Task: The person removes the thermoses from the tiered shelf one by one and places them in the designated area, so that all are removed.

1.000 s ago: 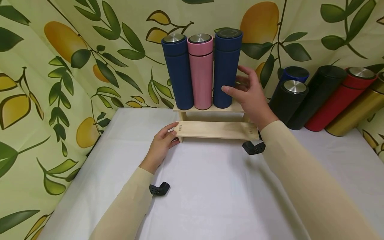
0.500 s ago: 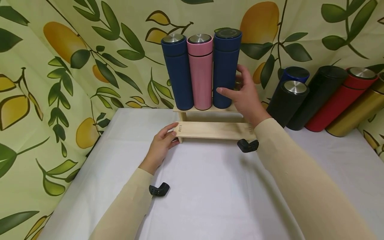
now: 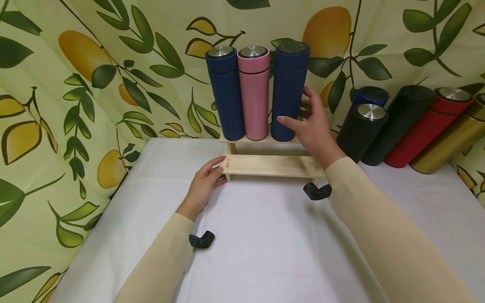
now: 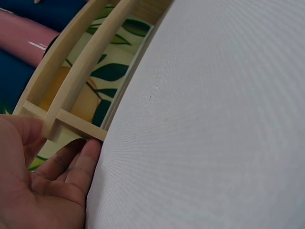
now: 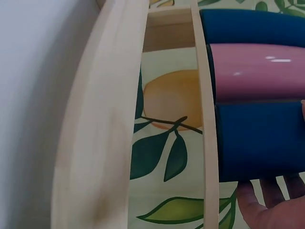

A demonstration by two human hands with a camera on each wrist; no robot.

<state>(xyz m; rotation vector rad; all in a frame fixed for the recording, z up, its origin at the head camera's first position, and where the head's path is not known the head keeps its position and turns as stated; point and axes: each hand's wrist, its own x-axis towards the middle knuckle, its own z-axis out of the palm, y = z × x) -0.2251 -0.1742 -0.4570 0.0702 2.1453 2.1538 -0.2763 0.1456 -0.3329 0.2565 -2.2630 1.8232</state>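
Note:
A two-tier wooden rack stands on the white-covered table. On its upper tier stand a blue thermos, a pink thermos and, at the right end, a taller blue thermos. My right hand grips that right thermos low down, thumb in front and fingers round its right side. In the right wrist view the fingers lie against the thermos, whose base is at the tier's edge. My left hand holds the rack's left end; in the left wrist view its thumb lies above the fingers.
Right of the rack, a short black thermos, a blue-topped one, a tall black one, a red one and a gold one stand grouped. A leaf-and-fruit patterned cloth hangs close behind the rack.
The right hand first moved left, closer round the right blue thermos. Now hand and thermos have shifted slightly right and forward, widening the gap to the pink one. The left hand stayed put.

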